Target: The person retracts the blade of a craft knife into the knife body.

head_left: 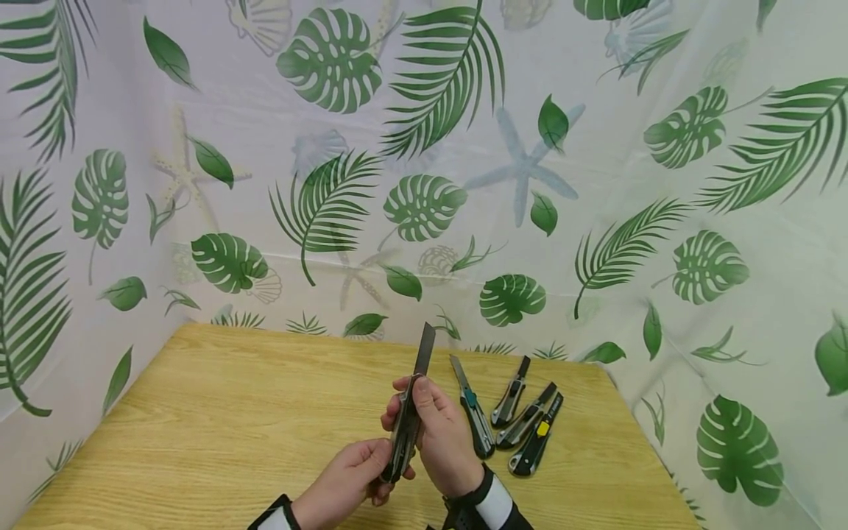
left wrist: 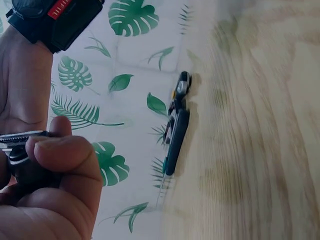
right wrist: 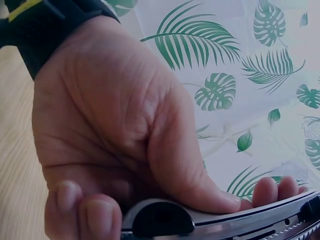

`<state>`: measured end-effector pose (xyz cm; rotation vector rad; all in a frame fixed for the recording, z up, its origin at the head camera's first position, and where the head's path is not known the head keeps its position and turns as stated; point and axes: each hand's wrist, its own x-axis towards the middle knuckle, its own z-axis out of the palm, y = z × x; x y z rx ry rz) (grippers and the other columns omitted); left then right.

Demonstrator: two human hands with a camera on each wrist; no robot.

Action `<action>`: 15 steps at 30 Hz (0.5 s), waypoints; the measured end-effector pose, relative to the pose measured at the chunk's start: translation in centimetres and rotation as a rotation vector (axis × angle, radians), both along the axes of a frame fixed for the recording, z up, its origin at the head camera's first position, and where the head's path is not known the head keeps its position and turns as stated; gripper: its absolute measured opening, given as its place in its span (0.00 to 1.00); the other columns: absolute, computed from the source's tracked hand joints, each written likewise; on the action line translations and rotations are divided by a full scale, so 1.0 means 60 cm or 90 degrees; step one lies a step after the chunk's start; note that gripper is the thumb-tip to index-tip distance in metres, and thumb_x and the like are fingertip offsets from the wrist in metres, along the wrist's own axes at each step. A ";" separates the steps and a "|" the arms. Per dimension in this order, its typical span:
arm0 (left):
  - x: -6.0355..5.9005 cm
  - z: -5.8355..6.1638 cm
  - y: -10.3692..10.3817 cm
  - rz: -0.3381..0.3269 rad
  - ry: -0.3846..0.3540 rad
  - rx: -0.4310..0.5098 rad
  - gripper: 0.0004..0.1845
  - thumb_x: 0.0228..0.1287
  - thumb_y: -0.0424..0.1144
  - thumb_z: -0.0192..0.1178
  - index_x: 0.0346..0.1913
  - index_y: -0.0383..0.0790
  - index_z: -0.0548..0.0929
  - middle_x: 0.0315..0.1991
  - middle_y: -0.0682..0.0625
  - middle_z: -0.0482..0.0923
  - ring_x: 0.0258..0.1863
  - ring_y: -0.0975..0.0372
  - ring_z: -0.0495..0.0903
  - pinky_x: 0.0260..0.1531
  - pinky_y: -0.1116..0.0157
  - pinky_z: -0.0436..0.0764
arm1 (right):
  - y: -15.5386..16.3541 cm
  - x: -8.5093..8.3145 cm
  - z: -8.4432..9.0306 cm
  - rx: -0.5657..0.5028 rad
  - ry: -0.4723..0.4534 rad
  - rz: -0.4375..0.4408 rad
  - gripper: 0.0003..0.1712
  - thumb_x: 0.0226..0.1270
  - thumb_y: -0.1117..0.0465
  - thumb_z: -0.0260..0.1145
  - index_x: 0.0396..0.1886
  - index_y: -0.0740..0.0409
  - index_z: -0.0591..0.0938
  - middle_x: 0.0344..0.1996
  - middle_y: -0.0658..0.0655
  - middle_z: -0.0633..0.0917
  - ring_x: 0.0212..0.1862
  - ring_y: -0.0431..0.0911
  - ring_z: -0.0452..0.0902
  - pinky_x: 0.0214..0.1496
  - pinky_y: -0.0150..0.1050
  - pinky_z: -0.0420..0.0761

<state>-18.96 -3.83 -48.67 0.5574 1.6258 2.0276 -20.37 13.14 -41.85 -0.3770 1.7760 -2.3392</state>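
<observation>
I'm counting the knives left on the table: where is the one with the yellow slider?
In the head view, the knife with the yellow slider lies on the wooden table, rightmost of four knives, right of the right hand.

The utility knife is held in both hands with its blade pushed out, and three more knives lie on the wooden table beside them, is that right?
Not quite: four knives lie on the wooden table, not three, as the head view shows. The rest holds: the left hand and right hand both grip the utility knife, blade extended.
</observation>
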 end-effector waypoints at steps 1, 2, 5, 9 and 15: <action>0.000 0.001 0.000 -0.001 -0.005 0.005 0.28 0.84 0.51 0.41 0.57 0.28 0.79 0.43 0.47 0.84 0.27 0.63 0.71 0.31 0.68 0.74 | -0.001 0.000 0.001 -0.002 -0.002 0.002 0.31 0.79 0.38 0.50 0.57 0.62 0.75 0.38 0.55 0.82 0.43 0.48 0.84 0.56 0.46 0.81; 0.001 0.003 0.001 -0.002 -0.011 0.011 0.29 0.84 0.51 0.41 0.57 0.27 0.79 0.43 0.48 0.83 0.27 0.63 0.71 0.31 0.68 0.74 | -0.002 0.000 0.001 -0.004 -0.004 0.003 0.32 0.79 0.38 0.51 0.57 0.62 0.76 0.37 0.55 0.82 0.42 0.48 0.84 0.55 0.46 0.81; 0.002 0.008 0.002 -0.004 -0.024 0.023 0.30 0.83 0.53 0.42 0.58 0.26 0.79 0.43 0.48 0.83 0.27 0.64 0.70 0.31 0.68 0.74 | -0.006 0.000 0.004 -0.006 -0.011 0.017 0.33 0.78 0.35 0.50 0.54 0.62 0.77 0.35 0.55 0.82 0.39 0.47 0.83 0.49 0.43 0.82; 0.003 0.013 0.003 -0.004 -0.036 0.030 0.29 0.84 0.52 0.42 0.56 0.25 0.79 0.43 0.47 0.82 0.27 0.64 0.70 0.30 0.67 0.73 | -0.009 0.000 0.007 0.004 -0.015 0.028 0.36 0.78 0.33 0.49 0.51 0.64 0.76 0.33 0.53 0.80 0.35 0.45 0.81 0.44 0.41 0.82; 0.004 0.019 0.005 0.007 -0.027 0.022 0.29 0.84 0.50 0.43 0.53 0.23 0.80 0.38 0.48 0.81 0.26 0.64 0.69 0.29 0.68 0.73 | -0.011 0.000 0.009 0.013 0.003 0.026 0.33 0.79 0.34 0.48 0.50 0.61 0.76 0.33 0.54 0.78 0.34 0.44 0.79 0.43 0.39 0.81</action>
